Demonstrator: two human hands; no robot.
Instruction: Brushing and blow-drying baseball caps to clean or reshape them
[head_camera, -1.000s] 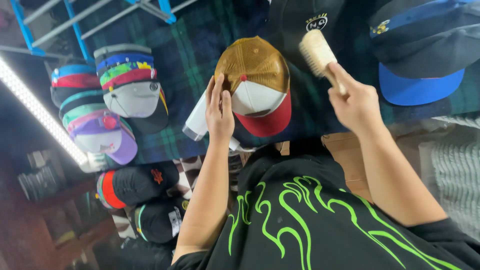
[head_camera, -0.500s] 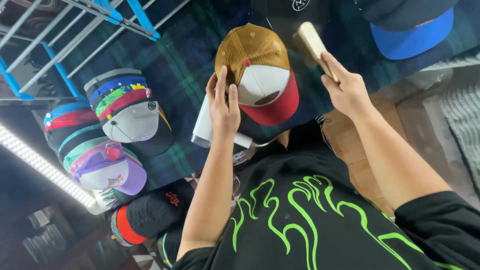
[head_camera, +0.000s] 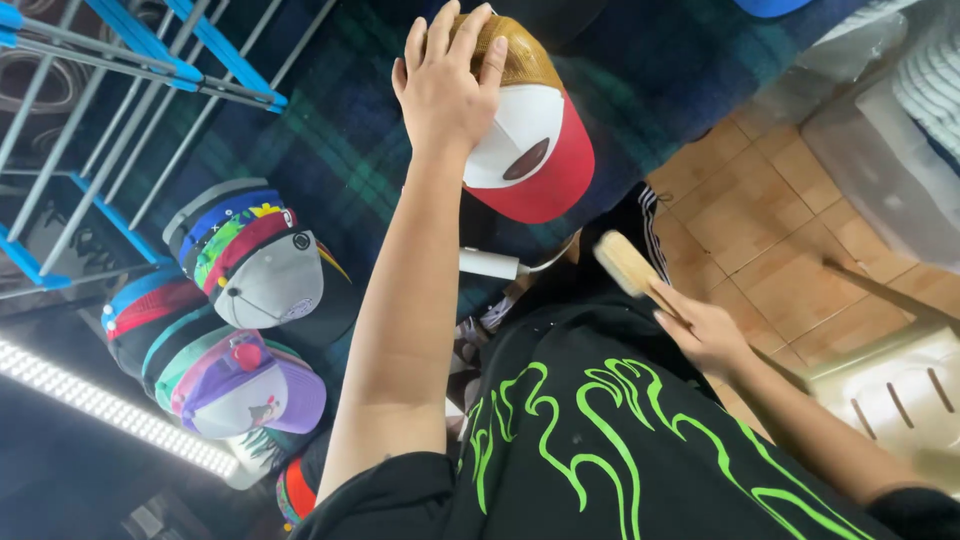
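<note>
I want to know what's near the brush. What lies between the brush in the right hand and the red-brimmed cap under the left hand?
In the head view, only dark plaid cloth and the person's dark striped garment lie between the brush and the cap.
</note>
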